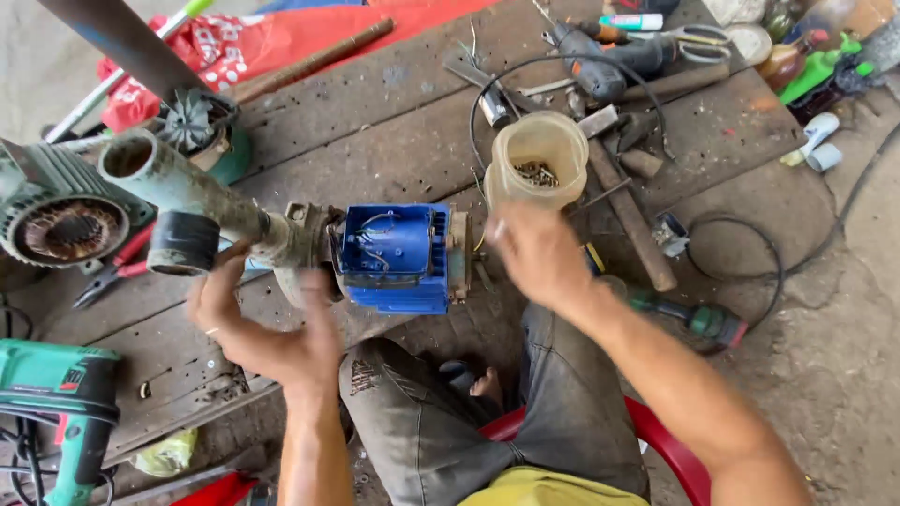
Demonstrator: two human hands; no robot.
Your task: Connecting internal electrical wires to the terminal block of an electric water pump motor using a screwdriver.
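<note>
A water pump with a blue motor housing (398, 255) and a grey-green pipe body (178, 183) lies on a worn wooden board (375, 131). My left hand (267, 323) rests against the pump's metal body just left of the blue housing, fingers spread. My right hand (534, 253) hovers at the housing's right end, fingers loosely curled and blurred; whether it holds anything small I cannot tell. Just beyond it stands a translucent plastic jar (536, 159) with several screws inside.
A bare motor stator (61, 220) and red pliers (112, 272) lie at left, a green power drill (61, 403) at bottom left. A hammer (623, 201), a drill (600, 61), scissors, bottles and black cables clutter the upper right. I sit on a red chair (661, 436).
</note>
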